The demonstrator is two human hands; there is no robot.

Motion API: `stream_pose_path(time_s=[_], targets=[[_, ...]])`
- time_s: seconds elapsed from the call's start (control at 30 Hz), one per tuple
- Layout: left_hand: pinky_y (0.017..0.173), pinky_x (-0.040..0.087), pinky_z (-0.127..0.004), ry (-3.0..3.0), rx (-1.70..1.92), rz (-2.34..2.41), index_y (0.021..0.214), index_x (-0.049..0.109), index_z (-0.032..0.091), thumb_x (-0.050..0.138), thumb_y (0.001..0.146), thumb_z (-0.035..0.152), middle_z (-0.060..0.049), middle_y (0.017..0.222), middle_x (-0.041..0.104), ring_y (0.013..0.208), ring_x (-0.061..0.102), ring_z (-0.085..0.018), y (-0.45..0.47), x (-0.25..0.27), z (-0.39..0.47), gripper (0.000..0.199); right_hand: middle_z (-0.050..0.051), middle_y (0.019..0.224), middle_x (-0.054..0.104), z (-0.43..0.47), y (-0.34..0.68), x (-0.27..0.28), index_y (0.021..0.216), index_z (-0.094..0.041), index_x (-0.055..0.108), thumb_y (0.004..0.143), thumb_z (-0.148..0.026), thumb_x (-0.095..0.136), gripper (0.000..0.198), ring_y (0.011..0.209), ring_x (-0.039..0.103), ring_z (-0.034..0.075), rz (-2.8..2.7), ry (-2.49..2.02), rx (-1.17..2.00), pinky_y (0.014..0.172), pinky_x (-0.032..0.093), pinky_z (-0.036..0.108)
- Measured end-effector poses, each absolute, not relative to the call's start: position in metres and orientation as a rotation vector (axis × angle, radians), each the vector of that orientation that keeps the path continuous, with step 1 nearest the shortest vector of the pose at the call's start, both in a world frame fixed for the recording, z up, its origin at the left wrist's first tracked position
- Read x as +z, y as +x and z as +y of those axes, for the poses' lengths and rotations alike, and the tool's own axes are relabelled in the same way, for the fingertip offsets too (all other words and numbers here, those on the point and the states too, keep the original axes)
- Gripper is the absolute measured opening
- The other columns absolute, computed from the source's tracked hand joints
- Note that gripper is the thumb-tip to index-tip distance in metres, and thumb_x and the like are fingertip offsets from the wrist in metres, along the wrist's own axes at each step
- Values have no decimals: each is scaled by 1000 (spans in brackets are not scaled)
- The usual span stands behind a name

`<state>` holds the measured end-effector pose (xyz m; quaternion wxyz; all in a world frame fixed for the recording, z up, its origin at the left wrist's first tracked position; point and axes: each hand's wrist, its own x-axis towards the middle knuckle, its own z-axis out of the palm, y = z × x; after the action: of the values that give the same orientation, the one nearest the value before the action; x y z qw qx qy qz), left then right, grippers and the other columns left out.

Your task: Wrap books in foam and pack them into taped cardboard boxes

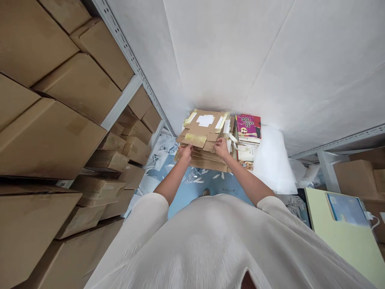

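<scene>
Our left hand [184,152] pinches the cardboard flap [196,139] at its near edge. Our right hand [221,147] is rightward, its finger grip unclear.

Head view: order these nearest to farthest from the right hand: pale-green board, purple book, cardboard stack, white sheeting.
1. Cardboard stack: right at the right hand.
2. Purple book: to its upper right.
3. White sheeting: right of the book.
4. Pale-green board: lower right.
</scene>
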<state>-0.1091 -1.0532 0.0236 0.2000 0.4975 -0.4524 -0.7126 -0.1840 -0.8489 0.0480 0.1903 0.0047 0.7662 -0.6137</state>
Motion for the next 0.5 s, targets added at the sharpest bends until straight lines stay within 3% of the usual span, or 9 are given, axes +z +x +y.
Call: stream_pose_path(time_s=[0.27,0.5], targets=[[83,57,-27,1125,-2008,-1253,99,32,31,82,76,10,9,83,57,82,69,-13,-118,48,-1059,58,-5,83,62,-845,-182,58,105,-32,41,79,-34,80,47,76,59,19,2126,-4,-1771,69,50,28],[73,50,-23,977,-2043,-1195,100,34,31,82,71,9,10,79,57,72,63,-12,-130,67,-1074,60,4,107,67,-818,-199,80,105,-29,49,93,-43,71,29,105,66,24,2480,-157,-1813,100,57,36]])
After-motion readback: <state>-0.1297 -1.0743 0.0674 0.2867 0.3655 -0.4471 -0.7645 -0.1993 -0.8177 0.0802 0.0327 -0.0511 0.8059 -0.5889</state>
